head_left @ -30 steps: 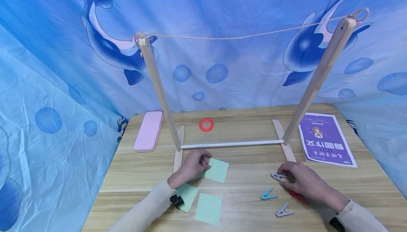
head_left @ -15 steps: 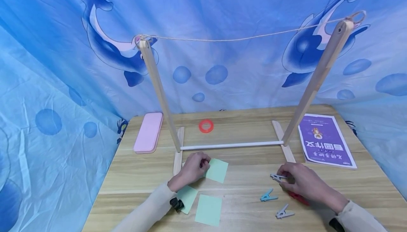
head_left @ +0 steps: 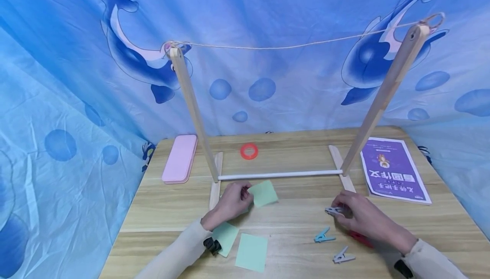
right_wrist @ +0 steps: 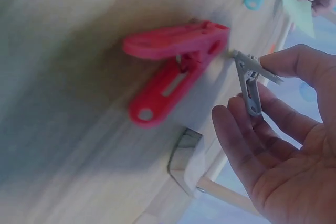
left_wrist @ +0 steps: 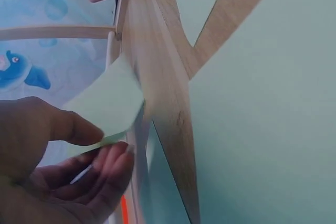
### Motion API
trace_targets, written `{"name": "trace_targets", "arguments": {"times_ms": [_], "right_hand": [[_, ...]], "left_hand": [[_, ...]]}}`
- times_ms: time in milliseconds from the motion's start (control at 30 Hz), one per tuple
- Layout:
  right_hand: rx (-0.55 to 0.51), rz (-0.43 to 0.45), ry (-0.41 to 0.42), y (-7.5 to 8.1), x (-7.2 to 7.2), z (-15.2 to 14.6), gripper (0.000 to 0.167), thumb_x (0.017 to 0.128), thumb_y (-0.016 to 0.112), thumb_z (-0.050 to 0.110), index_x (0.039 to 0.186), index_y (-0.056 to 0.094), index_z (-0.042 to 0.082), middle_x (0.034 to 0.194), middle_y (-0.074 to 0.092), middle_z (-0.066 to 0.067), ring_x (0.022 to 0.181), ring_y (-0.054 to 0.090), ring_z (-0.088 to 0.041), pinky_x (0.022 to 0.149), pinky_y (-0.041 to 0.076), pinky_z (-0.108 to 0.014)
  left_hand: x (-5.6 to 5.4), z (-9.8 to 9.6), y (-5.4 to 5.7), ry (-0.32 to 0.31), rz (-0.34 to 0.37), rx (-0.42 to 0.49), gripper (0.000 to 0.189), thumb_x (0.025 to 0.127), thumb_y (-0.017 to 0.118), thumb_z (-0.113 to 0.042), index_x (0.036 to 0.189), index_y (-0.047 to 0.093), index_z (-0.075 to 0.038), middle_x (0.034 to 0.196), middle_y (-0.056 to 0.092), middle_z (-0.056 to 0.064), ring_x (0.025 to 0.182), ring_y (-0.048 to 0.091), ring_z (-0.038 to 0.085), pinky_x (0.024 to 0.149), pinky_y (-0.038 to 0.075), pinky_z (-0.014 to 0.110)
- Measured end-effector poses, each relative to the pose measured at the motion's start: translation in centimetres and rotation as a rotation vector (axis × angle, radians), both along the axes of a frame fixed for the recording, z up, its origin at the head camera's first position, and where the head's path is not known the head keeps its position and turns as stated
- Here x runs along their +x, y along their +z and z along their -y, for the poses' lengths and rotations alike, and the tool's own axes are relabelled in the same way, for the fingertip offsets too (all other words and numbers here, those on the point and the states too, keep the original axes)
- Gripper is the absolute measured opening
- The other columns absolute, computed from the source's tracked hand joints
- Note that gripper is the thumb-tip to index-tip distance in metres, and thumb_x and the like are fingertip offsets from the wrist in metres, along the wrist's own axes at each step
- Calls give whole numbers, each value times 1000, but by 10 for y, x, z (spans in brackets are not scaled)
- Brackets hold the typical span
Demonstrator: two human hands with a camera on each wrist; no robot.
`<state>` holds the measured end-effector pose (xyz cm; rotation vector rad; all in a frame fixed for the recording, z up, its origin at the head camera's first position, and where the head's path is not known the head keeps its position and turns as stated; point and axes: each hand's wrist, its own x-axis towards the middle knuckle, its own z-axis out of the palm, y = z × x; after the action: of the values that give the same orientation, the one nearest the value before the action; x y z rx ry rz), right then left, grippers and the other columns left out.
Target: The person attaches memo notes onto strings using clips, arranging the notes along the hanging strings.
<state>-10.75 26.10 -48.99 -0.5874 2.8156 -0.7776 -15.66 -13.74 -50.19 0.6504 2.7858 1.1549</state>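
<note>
My left hand (head_left: 231, 201) pinches a pale green paper square (head_left: 263, 193) by its left edge, between thumb and fingers. In the left wrist view the held paper square (left_wrist: 107, 100) is lifted off the table and bends slightly. Two more green squares, one in front (head_left: 251, 251) and one by the left wrist (head_left: 226, 238), lie flat. At the right, my right hand (head_left: 365, 218) holds a grey clothespin (right_wrist: 251, 85) between thumb and fingers. A red clothespin (head_left: 360, 239) lies partly hidden under that hand. Near it are a blue clothespin (head_left: 323, 235) and another grey clothespin (head_left: 343, 255).
Behind the hands stands a wooden frame, its left post (head_left: 193, 109) and right post (head_left: 386, 92) joined by a slack string (head_left: 275, 48) and a low white rod (head_left: 279, 175). A pink case (head_left: 180, 158), red tape ring (head_left: 249, 151) and purple book (head_left: 394, 170) lie around it.
The green paper in my left hand has tilted up off the table. My right hand has shifted slightly, and the grey clothespin it holds has turned a little.
</note>
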Motion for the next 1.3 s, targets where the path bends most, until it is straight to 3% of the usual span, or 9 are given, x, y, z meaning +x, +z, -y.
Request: {"name": "trace_targets", "arguments": {"times_ms": [167,400,567,700,900,1100,1300], "right_hand": [[-66,-63,16,6,-2,1,21,86,83,18,106,75,16,98,71,8,83,61,4,71,58,-21],[-99,-71,12,17,-9,3,28,87,83,14,113,74,9,99,74,6,82,64,4,71,60,-22],[-149,-117,55,22,-14,4,31,85,83,8,114,73,6,99,76,1,81,68,2,69,62,-22],[-202,-175,83,30,-17,7,30,83,85,4,111,74,6,98,77,-1,82,71,-2,69,64,-24],[-243,-234,114,45,-22,13,35,79,87,0,109,73,12,97,78,1,82,73,-6,69,64,-25],[-328,-200,127,56,-28,18,35,79,89,3,107,71,13,98,76,1,83,73,-6,73,65,-25],[-350,-174,108,73,-35,26,32,82,88,5,108,72,13,102,76,0,89,75,-11,79,65,-25]], "left_hand": [[-1,-1,3,30,10,72,12,90,69,1,101,69,-5,84,67,3,69,57,3,60,53,16],[0,-1,5,43,17,188,13,93,73,-1,105,72,-4,94,74,8,83,69,11,73,61,19],[-1,3,4,35,-51,250,12,94,73,-2,106,76,-1,95,78,9,82,73,13,74,63,22],[-2,5,5,43,-95,274,11,96,72,-4,105,78,-3,94,80,8,81,74,13,74,64,23],[-2,5,9,94,-56,276,12,100,70,-10,107,79,-8,96,80,11,83,74,13,77,64,21],[-1,7,11,144,-67,302,12,99,71,-11,107,79,-8,99,79,6,86,72,11,77,64,23],[-2,9,14,184,-85,372,13,98,74,-15,108,80,-9,101,79,8,85,72,10,77,64,23]]}}
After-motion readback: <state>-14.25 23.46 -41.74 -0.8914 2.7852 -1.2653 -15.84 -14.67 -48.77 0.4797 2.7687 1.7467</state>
